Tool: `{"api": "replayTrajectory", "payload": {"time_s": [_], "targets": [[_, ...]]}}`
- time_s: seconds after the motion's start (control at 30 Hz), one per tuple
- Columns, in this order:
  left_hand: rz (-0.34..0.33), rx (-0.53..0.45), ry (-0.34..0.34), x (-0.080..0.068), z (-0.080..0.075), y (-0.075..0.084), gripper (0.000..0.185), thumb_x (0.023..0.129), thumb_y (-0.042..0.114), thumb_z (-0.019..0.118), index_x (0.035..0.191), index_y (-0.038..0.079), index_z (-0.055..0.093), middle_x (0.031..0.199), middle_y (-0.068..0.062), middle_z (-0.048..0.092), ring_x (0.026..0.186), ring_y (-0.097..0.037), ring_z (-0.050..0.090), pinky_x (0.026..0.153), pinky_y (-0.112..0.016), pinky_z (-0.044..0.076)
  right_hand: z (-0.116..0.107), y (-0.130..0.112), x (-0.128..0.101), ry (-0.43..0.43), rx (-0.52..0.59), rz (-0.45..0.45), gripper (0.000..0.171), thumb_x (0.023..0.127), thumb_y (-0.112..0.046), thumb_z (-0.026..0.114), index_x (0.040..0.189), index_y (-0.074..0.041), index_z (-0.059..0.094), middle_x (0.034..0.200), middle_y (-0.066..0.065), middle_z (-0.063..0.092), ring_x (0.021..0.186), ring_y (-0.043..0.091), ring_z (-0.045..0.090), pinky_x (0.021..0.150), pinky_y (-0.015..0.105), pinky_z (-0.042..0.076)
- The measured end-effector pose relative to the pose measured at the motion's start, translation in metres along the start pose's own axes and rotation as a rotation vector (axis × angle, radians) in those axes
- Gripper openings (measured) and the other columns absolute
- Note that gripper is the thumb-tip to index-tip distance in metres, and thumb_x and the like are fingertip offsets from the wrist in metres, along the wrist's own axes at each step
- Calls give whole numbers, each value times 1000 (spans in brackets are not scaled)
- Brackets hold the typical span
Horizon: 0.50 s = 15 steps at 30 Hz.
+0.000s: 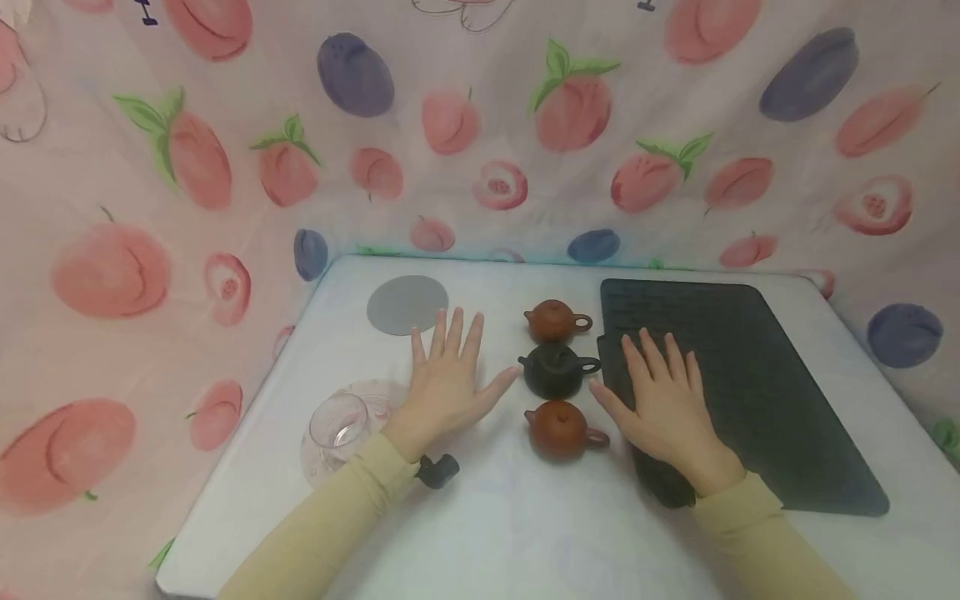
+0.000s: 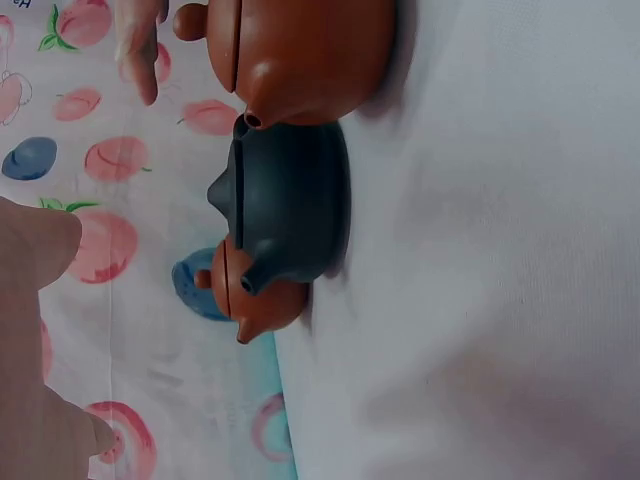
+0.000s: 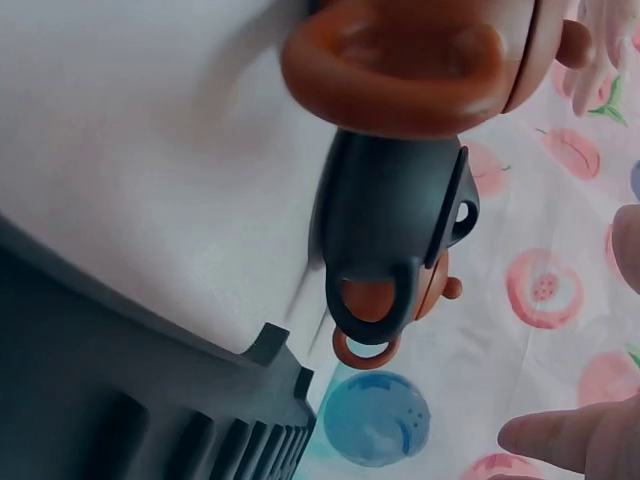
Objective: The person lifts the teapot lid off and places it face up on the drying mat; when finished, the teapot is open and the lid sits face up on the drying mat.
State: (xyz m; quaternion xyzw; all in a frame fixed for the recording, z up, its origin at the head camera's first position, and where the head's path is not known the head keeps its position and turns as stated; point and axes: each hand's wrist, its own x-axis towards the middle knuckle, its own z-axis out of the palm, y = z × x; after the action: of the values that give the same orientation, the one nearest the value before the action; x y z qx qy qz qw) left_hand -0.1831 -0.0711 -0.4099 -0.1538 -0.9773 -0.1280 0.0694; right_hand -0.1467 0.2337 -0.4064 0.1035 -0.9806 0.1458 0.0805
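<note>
Evidently aligned already, three lidded teapots [image 1: 553,375] stand between left hand [image 1: 447,382] and right hand [image 1: 670,407], fingers spread wide, gripping none

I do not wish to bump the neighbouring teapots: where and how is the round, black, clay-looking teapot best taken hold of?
I would grip the round black teapot by its loop handle, right hand coming from the right: the handle points that way, opposite the spout, while one reddish-brown, round teapot stands close in front and a second reddish-brown teapot behind.
</note>
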Motion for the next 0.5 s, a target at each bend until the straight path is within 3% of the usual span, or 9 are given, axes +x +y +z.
{"api": "replayTrajectory", "payload": {"time_s": [0.3, 0.5], "targets": [[6, -56, -12, 2, 1, -1, 96, 94, 82, 24, 165, 19, 11, 170, -13, 5, 155, -31, -13, 116, -64, -7, -3, -10, 3, -20, 15, 8, 92, 97, -69, 50, 158, -3, 32, 164, 26, 20, 151, 51, 4, 114, 69, -3], [10, -90, -37, -4, 5, 1, 95, 95, 82, 23, 165, 18, 14, 170, -12, 5, 156, -33, -7, 116, -65, -3, 1, -22, -4, -22, 78, -24, 84, 97, -65, 56, 152, -3, 44, 160, 26, 31, 149, 52, 14, 114, 70, 7]]}}
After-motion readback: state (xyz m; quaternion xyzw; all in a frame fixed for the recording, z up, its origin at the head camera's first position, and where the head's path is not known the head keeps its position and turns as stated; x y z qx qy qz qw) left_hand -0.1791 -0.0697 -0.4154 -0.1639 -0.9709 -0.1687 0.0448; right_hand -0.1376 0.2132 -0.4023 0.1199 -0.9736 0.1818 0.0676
